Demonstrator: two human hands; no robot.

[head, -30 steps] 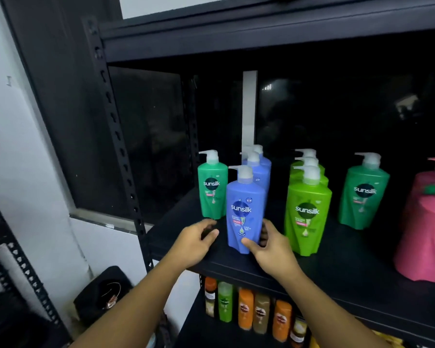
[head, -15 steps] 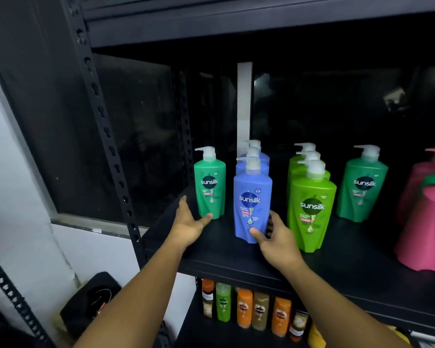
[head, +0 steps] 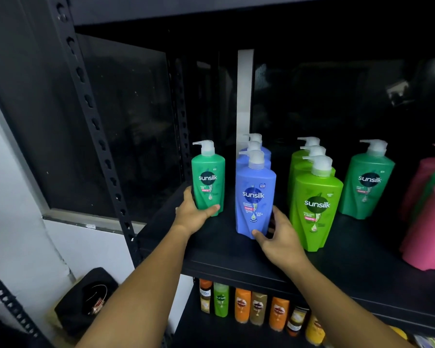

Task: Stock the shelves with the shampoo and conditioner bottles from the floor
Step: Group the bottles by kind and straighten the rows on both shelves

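Gripping the dark green bottle low down with the left hand, thumb across its front. Holding the blue bottle at its base with the right hand, lime-green bottle just to that hand's right.

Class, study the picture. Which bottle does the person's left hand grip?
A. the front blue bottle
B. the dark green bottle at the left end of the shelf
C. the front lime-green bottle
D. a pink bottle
B: the left hand has its thumb across the lower front of the dark green bottle, while the right hand holds the base of the front blue bottle.
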